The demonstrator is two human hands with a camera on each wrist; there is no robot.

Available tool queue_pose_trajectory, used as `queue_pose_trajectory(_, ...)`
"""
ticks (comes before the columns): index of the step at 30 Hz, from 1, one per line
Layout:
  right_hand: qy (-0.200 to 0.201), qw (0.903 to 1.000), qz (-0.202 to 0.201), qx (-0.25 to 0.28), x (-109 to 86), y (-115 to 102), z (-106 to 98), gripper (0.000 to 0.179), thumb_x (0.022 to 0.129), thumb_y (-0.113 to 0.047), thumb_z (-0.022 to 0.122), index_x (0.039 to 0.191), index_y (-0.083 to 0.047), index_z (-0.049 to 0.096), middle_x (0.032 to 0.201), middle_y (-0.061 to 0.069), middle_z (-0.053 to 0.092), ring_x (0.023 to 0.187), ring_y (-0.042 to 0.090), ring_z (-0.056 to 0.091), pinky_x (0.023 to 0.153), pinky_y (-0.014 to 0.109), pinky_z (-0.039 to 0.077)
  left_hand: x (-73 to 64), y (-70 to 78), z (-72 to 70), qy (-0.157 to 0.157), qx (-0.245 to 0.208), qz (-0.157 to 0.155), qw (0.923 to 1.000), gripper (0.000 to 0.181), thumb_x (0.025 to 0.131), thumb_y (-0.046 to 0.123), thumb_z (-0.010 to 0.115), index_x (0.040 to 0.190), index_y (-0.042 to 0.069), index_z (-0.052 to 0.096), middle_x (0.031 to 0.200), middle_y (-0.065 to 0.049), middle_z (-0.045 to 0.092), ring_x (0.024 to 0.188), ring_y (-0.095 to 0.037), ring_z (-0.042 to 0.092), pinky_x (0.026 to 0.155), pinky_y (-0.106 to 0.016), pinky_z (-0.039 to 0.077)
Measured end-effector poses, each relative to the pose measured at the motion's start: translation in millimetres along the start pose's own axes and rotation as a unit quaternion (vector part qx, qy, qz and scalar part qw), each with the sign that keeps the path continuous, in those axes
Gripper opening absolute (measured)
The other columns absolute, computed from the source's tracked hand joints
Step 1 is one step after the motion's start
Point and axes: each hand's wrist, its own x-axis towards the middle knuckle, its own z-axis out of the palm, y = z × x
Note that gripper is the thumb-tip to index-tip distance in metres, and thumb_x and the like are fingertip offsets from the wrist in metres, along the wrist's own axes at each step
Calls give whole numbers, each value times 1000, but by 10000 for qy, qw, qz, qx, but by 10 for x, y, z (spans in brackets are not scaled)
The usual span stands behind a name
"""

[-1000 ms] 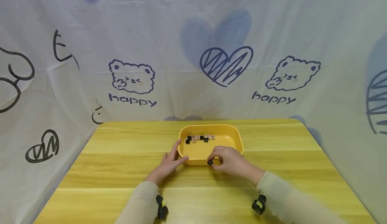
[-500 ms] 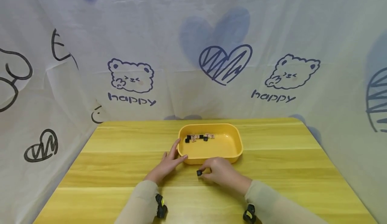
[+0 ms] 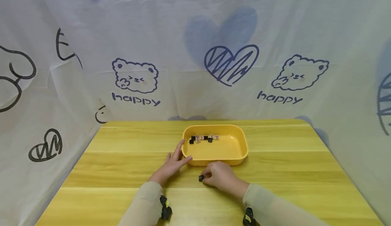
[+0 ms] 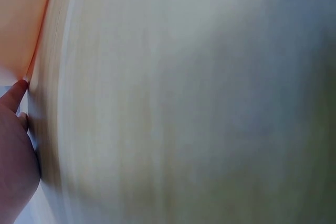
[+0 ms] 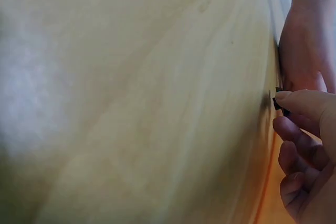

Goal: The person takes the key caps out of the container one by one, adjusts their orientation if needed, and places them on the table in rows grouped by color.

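In the head view, a yellow tray (image 3: 227, 151) stands on the wooden table. My left hand (image 3: 171, 166) rests against its near left corner, thumb at the front rim and fingers along the left side. Between thumb and fingers, my right hand (image 3: 222, 176) pinches a small black block (image 3: 201, 178) low over the table, just in front of the tray; whether it touches the wood, I cannot tell. From the right wrist camera, the dark block (image 5: 277, 105) shows partly behind the thumb, with the other fingers curled.
Along the tray's back left part lie several small pieces: black blocks (image 3: 191, 142) and pale square tiles (image 3: 217, 137) with markings. The wooden table (image 3: 287, 175) extends on both sides. Behind it hangs a white curtain (image 3: 183, 93) with printed drawings.
My right hand has come from over the tray's front rim down to the table in front of it, moving left and nearer with the black block. My left hand stays at the tray.
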Motion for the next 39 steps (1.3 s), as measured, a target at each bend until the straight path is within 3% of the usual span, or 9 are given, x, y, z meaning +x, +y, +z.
queue_pose_trajectory(10, 123, 9998, 118, -33, -7, 36, 20, 16, 74, -18, 81, 90, -16, 80, 72, -17, 63, 62, -3, 50, 60, 21, 45, 7, 18, -2, 93, 49, -17, 9999, 84, 98, 42, 57, 159, 23, 1, 160, -11, 14, 145, -36, 14, 113, -51, -13)
queue_pose_trajectory(23, 27, 9998, 214, 42, -24, 14, -33, 19, 77, -20, 82, 94, -15, 79, 68, -18, 57, 60, -1, 48, 59, 22, 43, 14, -2, 7, 118, 16, -85, 9999, 85, 97, 44, 58, 159, 26, 3, 159, -14, 19, 145, -38, 14, 113, -51, -13)
queue_pose_trajectory(30, 192, 9995, 109, 227, -56, -30, -240, 20, 78, -18, 81, 96, -10, 78, 71, -16, 60, 62, 0, 51, 61, 23, 45, 19, -14, 10, 107, -66, -33, 9999, 84, 97, 41, 59, 159, 25, 3, 153, -19, 30, 143, -37, 21, 113, -52, -14)
queue_pose_trajectory(39, 557, 9972, 7, -497, 22, -79, -621, 17, 79, -22, 82, 94, -14, 78, 76, -13, 64, 67, 4, 57, 63, 25, 48, 25, -13, 35, 99, -59, -62, 9999, 83, 99, 39, 57, 159, 25, 2, 154, -18, 27, 144, -34, 21, 113, -51, -14)
